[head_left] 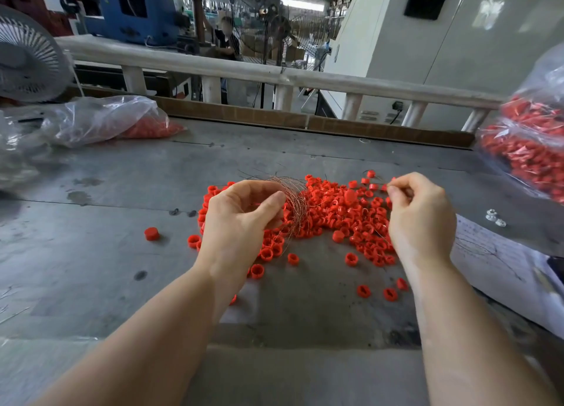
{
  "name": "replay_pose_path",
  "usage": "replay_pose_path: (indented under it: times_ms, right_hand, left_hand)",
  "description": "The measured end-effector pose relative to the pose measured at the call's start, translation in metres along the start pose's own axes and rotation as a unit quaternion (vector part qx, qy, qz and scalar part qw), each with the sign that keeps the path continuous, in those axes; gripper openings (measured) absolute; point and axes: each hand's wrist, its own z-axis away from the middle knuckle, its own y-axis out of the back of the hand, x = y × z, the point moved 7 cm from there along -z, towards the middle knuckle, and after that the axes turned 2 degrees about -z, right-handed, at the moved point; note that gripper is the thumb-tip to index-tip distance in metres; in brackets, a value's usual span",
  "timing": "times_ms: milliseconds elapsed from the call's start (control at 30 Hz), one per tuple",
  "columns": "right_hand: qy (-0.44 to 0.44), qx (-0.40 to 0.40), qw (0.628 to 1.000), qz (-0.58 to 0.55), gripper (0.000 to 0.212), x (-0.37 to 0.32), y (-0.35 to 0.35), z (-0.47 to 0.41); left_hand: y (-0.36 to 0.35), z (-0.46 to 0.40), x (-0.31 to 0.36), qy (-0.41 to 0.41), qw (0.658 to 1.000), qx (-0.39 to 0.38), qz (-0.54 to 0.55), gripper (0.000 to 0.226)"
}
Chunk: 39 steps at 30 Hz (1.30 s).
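Observed from beside the bench.

The grey table (106,192) is worn and stained. A full bag (531,149) slumps at 2 o'clock on the table edge, and a second bag (100,121) lies at 10 o'clock. The pile (341,213) of red caps sits at centre, with strays out toward 6 and 9 o'clock.

At the pile's 9 o'clock edge the left hand (241,219) has fingers and thumb curled round the wire bundle (296,201), just over the caps. At 3 o'clock the right hand (421,210) pinches one strand (384,182) between thumb and forefinger, with the other fingers curled.

Risks, as judged:
- The loops look tangled, so a pull could drag several out or kink the strand.
- Wire this fine could slip the pinch.
- Loose ends trail in the pile, and a sharp draw could scatter caps.
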Motion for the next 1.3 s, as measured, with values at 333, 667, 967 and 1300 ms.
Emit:
replay_pose_path:
  times_ms: [333,667,967,1300]
  right_hand:
    - [-0.123,0.050,0.991,0.021,0.021,0.043,0.010,-0.007]
    - [-0.132,-0.003,0.987,0.089,0.040,0.044,0.002,-0.006]
    - [0.117,-0.093,0.989,-0.020,0.016,-0.027,-0.023,0.017]
    - [0.169,-0.231,0.958,0.001,0.015,-0.046,-0.050,0.041]
  left_hand:
    - [-0.003,0.003,0.003,-0.008,0.998,-0.019,-0.054,0.015]
    - [-0.006,0.000,-0.001,-0.037,0.987,-0.032,-0.154,0.026]
    - [-0.006,-0.001,0.002,-0.080,0.952,-0.014,-0.295,0.023]
    - [-0.005,0.001,0.003,-0.114,0.858,-0.012,-0.500,0.011]
